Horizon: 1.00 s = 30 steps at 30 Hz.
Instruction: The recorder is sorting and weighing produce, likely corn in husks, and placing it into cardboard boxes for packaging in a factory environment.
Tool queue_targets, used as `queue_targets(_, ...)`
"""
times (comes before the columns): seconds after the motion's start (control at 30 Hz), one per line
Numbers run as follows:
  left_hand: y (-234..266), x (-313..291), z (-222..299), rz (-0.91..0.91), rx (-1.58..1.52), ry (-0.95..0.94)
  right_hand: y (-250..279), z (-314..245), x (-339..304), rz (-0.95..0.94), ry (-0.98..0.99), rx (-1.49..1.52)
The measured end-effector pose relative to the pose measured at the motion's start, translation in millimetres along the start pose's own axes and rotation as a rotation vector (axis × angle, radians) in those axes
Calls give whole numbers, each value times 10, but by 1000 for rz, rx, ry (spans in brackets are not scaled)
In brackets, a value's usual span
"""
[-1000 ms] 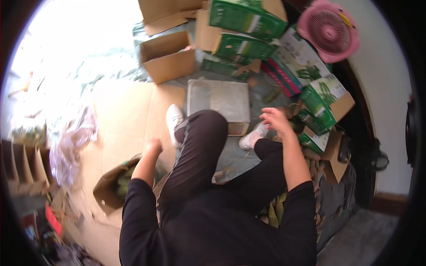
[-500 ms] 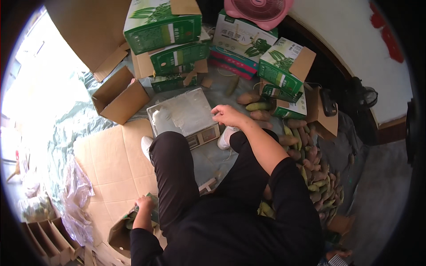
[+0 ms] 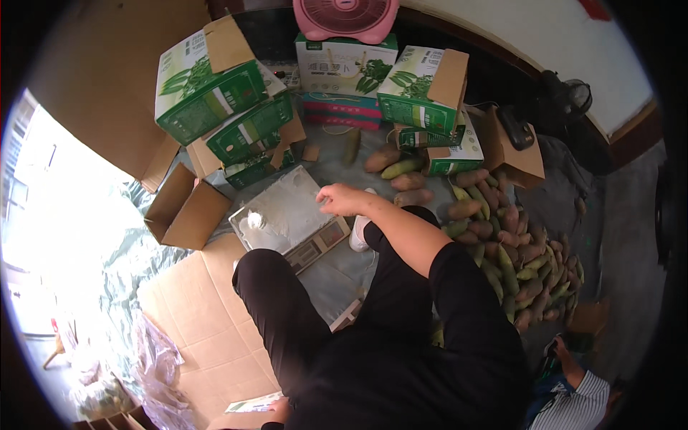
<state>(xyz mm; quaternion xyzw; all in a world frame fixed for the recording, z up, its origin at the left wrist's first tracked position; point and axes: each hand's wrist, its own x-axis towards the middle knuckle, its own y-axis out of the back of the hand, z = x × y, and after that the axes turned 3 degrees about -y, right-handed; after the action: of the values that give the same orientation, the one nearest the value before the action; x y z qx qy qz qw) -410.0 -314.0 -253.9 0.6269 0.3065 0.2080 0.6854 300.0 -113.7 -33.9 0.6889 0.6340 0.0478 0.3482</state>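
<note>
My right hand is at the right edge of a grey bench scale, its fingers loosely bent and nothing seen in them. Whether it touches the metal pan is hard to tell. White smears and a glare spot mark the pan, which carries no load. Low at the bottom edge, my left hand grips the rim of a cardboard box with a white-and-green printed side. Most of that box and the hand's wrist are cut off or hidden by my body.
To the right lies a large heap of green and reddish-brown radishes. Printed green cartons are stacked behind the scale, beside a pink fan. An open brown box and flattened cardboard lie left. Another person's striped sleeve shows lower right.
The view has shifted. My left hand and its box have moved toward the lower edge, closer to my body. My right hand stays by the scale. More of the other person shows.
</note>
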Motion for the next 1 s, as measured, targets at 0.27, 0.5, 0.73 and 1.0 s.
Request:
queue_targets(0.27,472,1662,-856,-489,-711,730,-6,-236,29,16,56,85)
queue_targets(0.5,2898,3858,-308,219,-1213,504,211,-38,-116,89,107,418)
queue_targets(0.73,3892,4552,452,102,-743,48,994,-395,-474,316,266,636)
queue_targets(1.0,3919,4576,464,34,-665,116,2216,762,-574,1339,105,421)
